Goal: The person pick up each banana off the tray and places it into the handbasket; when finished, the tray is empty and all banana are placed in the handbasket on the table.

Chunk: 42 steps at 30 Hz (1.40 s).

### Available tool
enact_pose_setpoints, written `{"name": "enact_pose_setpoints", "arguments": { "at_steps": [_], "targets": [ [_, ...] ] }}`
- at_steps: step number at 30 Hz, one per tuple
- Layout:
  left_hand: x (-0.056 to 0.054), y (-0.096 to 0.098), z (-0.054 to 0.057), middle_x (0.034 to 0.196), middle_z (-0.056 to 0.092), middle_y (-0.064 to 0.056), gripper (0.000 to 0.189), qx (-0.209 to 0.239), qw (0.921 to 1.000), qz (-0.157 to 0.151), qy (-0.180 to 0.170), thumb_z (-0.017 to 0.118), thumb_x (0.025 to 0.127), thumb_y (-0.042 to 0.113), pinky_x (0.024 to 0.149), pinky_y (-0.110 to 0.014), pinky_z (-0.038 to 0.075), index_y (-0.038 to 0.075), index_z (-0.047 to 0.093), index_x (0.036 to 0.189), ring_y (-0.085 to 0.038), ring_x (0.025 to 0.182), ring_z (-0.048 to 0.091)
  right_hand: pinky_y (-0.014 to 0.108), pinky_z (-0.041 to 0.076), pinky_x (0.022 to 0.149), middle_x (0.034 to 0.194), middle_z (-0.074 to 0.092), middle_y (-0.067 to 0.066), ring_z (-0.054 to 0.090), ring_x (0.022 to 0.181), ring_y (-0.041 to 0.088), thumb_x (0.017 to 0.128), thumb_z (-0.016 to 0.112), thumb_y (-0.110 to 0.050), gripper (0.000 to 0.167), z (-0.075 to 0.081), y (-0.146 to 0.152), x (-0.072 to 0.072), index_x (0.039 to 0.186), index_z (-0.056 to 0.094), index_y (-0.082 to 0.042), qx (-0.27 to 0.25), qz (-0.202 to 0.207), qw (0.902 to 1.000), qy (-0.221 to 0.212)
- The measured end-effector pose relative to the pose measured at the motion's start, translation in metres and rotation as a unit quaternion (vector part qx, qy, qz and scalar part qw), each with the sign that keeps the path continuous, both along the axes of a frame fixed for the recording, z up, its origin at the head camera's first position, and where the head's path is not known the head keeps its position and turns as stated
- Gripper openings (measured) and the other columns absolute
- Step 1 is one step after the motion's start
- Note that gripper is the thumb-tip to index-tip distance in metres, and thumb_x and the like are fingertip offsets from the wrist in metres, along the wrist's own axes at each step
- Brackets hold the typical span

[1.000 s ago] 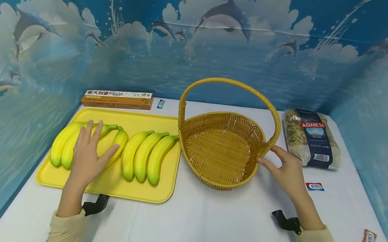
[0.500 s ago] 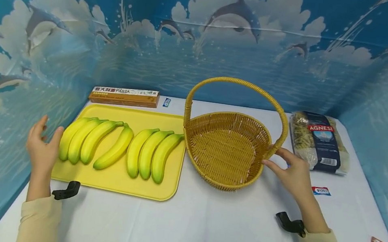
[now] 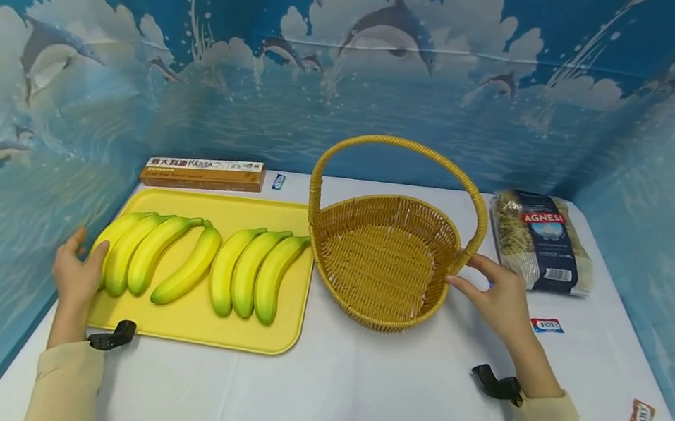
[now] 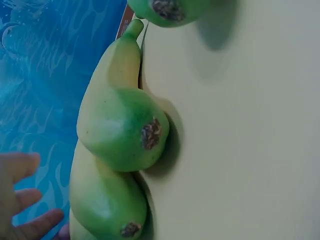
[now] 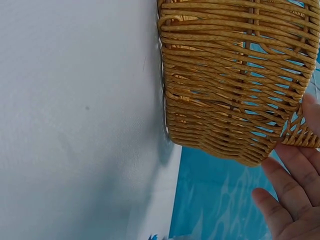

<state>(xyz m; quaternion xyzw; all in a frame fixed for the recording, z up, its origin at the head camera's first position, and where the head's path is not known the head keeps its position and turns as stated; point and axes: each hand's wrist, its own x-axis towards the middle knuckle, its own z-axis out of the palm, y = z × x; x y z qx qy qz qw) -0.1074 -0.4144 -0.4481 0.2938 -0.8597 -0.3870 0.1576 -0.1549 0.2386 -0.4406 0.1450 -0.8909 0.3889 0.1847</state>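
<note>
Several yellow bananas with green tips lie on a yellow tray [image 3: 193,331]. They form a left group of three [image 3: 126,250], a single slanted banana [image 3: 190,268] and a right group of three [image 3: 246,273]. At the tray's left edge, my left hand [image 3: 78,276] is beside the leftmost banana. Its fingers [image 4: 27,197] are spread near the bananas [image 4: 122,127] in the left wrist view; contact is unclear. My right hand [image 3: 501,300] pinches the right rim of a woven basket [image 3: 380,273] at the handle's base, thumb in front. The basket holds nothing.
A pasta box [image 3: 204,174] lies behind the tray. A bag of pasta [image 3: 541,241] sits at the back right. Small wrapped packets lie about: blue [image 3: 278,182], red and blue [image 3: 547,325], orange [image 3: 641,418]. A dolphin-print curtain [image 3: 350,113] surrounds the white table [image 3: 338,402].
My left hand has moved left from above the left bananas to the tray's left edge, then slightly closer to the outermost banana. My right hand keeps its hold on the basket.
</note>
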Motion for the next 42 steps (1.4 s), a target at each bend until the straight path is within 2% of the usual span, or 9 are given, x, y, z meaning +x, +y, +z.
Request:
{"name": "enact_pose_setpoints", "arguments": {
  "at_steps": [3, 9, 20, 26, 31, 34, 37, 40, 42],
  "targets": [
    [-0.003, -0.004, -0.005, 0.152, 0.032, -0.027, 0.059, -0.022, 0.9993, -0.007, -0.030, 0.043, 0.103, 0.030, 0.109, -0.058, 0.029, 0.004, 0.029, 0.153, -0.046, 0.134, 0.035, 0.062, 0.049, 0.086, 0.109, 0.069, 0.028, 0.064, 0.105, 0.046, 0.076, 0.083, -0.011, 0.048, 0.000, 0.000, 0.000, 0.117, 0.066, 0.008, -0.001, -0.001, 1.0000, -0.004],
    [-0.004, -0.007, -0.011, 0.151, 0.033, -0.030, 0.056, -0.014, 0.9978, -0.006, -0.064, 0.043, 0.103, 0.027, 0.114, -0.057, 0.025, 0.002, 0.032, 0.151, -0.049, 0.138, 0.028, 0.063, 0.049, 0.087, 0.111, 0.069, 0.026, 0.063, 0.107, 0.046, 0.077, 0.083, -0.012, 0.048, 0.000, 0.000, 0.000, 0.119, 0.066, 0.006, -0.006, 0.001, 0.9999, -0.013],
    [-0.004, -0.007, -0.013, 0.140, 0.046, -0.032, 0.053, -0.011, 0.9986, 0.018, -0.049, 0.054, 0.098, 0.021, 0.112, -0.056, 0.023, 0.003, 0.043, 0.147, -0.047, 0.131, 0.037, 0.062, 0.050, 0.084, 0.110, 0.069, 0.027, 0.064, 0.105, 0.046, 0.076, 0.083, -0.013, 0.050, 0.000, 0.000, -0.001, 0.119, 0.066, 0.007, 0.000, 0.002, 1.0000, -0.003],
    [-0.002, 0.006, 0.001, 0.138, 0.051, -0.024, 0.052, 0.000, 0.9976, 0.068, -0.009, 0.055, 0.095, 0.022, 0.106, -0.049, 0.034, 0.006, 0.048, 0.144, -0.038, 0.127, 0.042, 0.062, 0.050, 0.086, 0.110, 0.069, 0.027, 0.064, 0.106, 0.046, 0.076, 0.083, -0.012, 0.050, 0.000, 0.000, -0.001, 0.119, 0.066, 0.007, -0.001, 0.002, 1.0000, -0.008],
    [0.004, 0.035, 0.027, 0.118, 0.061, 0.003, 0.050, -0.008, 0.9945, 0.092, 0.050, 0.065, 0.089, 0.028, 0.088, -0.024, 0.041, 0.016, 0.059, 0.137, -0.001, 0.094, 0.048, 0.059, 0.052, 0.082, 0.109, 0.070, 0.026, 0.065, 0.105, 0.045, 0.076, 0.083, -0.012, 0.049, 0.001, 0.001, 0.001, 0.119, 0.067, 0.006, 0.005, -0.003, 1.0000, -0.005],
    [0.009, 0.064, 0.044, 0.109, 0.064, 0.007, 0.046, -0.021, 0.9899, 0.070, 0.121, 0.070, 0.084, 0.024, 0.076, -0.013, 0.037, 0.014, 0.066, 0.129, 0.012, 0.084, 0.043, 0.056, 0.052, 0.081, 0.110, 0.070, 0.026, 0.065, 0.105, 0.044, 0.077, 0.083, -0.013, 0.049, 0.002, 0.001, 0.001, 0.119, 0.067, 0.005, 0.005, -0.005, 1.0000, -0.005],
    [0.013, 0.099, 0.056, 0.108, 0.068, -0.002, 0.042, -0.044, 0.9790, 0.009, 0.199, 0.074, 0.081, 0.013, 0.074, -0.011, 0.038, 0.007, 0.070, 0.122, 0.014, 0.085, 0.047, 0.056, 0.052, 0.081, 0.110, 0.070, 0.026, 0.065, 0.106, 0.044, 0.077, 0.083, -0.013, 0.049, 0.003, 0.001, 0.001, 0.120, 0.066, 0.005, 0.005, -0.004, 0.9999, -0.008],
    [0.014, 0.132, 0.064, 0.108, 0.071, -0.013, 0.040, -0.060, 0.9615, -0.074, 0.258, 0.076, 0.077, 0.005, 0.073, -0.012, 0.040, 0.003, 0.072, 0.117, 0.011, 0.089, 0.051, 0.058, 0.052, 0.080, 0.110, 0.069, 0.026, 0.065, 0.105, 0.045, 0.077, 0.083, -0.013, 0.049, 0.003, 0.000, 0.000, 0.120, 0.066, 0.006, 0.005, -0.003, 0.9999, -0.010],
    [0.012, 0.153, 0.065, 0.107, 0.071, -0.018, 0.039, -0.071, 0.9443, -0.135, 0.292, 0.076, 0.075, 0.001, 0.073, -0.013, 0.041, 0.001, 0.073, 0.114, 0.007, 0.091, 0.052, 0.060, 0.052, 0.080, 0.110, 0.069, 0.027, 0.065, 0.105, 0.045, 0.077, 0.083, -0.013, 0.049, 0.002, 0.000, 0.000, 0.119, 0.066, 0.006, 0.004, -0.001, 0.9999, -0.009]
  ]
}}
